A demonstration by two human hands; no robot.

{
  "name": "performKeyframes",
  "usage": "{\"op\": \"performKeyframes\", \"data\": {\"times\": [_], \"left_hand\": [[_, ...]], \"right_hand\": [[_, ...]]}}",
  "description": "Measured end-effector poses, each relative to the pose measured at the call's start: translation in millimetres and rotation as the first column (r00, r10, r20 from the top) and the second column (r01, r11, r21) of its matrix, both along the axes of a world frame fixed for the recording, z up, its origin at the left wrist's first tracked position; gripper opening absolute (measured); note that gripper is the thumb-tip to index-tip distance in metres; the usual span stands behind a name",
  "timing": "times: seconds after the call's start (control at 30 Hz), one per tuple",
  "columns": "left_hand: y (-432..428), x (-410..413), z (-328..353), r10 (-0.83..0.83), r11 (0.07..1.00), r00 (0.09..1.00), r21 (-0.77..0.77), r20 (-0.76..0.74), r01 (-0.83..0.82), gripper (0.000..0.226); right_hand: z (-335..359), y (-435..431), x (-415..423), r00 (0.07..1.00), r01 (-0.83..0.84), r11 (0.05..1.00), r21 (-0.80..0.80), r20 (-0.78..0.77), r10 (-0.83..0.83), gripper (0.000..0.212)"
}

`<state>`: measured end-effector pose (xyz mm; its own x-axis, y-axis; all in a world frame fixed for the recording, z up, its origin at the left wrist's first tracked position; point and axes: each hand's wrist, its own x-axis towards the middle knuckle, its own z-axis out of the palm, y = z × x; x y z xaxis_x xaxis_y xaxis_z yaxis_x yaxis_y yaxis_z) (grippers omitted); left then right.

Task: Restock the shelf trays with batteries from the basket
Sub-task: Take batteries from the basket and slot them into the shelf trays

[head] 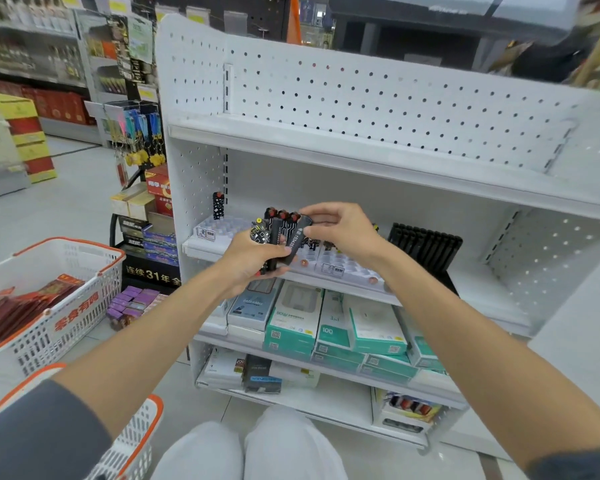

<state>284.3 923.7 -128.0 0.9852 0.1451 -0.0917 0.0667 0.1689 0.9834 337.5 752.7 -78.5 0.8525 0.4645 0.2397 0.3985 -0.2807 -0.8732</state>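
Currently mid-restock. The bundle of batteries stands upright in the left hand, whose fingers are curled round it, in front of the middle shelf. The right hand pinches one battery at the bundle's right edge, thumb and fingertips on its upper part. That piece is tilted away from the rest but seems to touch them near the base. Judged step: separating a single piece for placing.

Beyond the left hand, a white tray has mostly unfilled sockets and a lone battery at its far left. A second tray lies below the right hand with several sockets open. Some dark pieces stand in it behind that hand; count hidden.

Next move, as judged: draw the pinched piece free and lower it upright into an open socket. The left hand must stop the rest fanning out.

Right of the right hand, a black ribbed rack is on the same shelf. Under the hands are boxed goods. Far left of the left arm, a white basket with an orange rim holds red packets. A second basket is by the left elbow, contents unseen. White pegboard backs the unit; the shop floor is pale.
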Motion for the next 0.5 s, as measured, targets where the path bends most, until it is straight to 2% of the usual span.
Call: {"op": "performKeyframes", "data": {"times": [0.07, 0.17, 0.27, 0.37, 0.5], "left_hand": [[-20, 2, 0, -0.030, 1.000, 1.000, -0.005, 0.007, 0.030, 0.025], [-49, 8, 3, -0.048, 0.998, 0.999, -0.031, 0.004, 0.048, 0.038], [-76, 13, 4, -0.077, 0.997, 0.997, -0.001, -0.009, 0.077, 0.042], [-101, 17, 3, -0.131, 0.990, 0.991, 0.048, -0.003, 0.131, 0.040], [-124, 21, 2, -0.182, 0.981, 0.983, 0.078, 0.020, 0.180, 0.041]], "right_hand": [[2, -25, -2, 0.998, 0.062, 0.998, 0.025, -0.013, -0.062, 0.033], [5, -74, -2, 0.986, 0.168, 0.982, 0.080, 0.005, -0.169, 0.030], [6, -126, 1, 0.956, 0.290, 0.952, 0.094, 0.029, -0.293, 0.027], [0, -171, 10, 0.890, 0.440, 0.898, 0.019, 0.126, -0.438, 0.030], [-11, -197, 20, 0.813, 0.542, 0.840, -0.019, 0.264, -0.519, 0.026]]}}
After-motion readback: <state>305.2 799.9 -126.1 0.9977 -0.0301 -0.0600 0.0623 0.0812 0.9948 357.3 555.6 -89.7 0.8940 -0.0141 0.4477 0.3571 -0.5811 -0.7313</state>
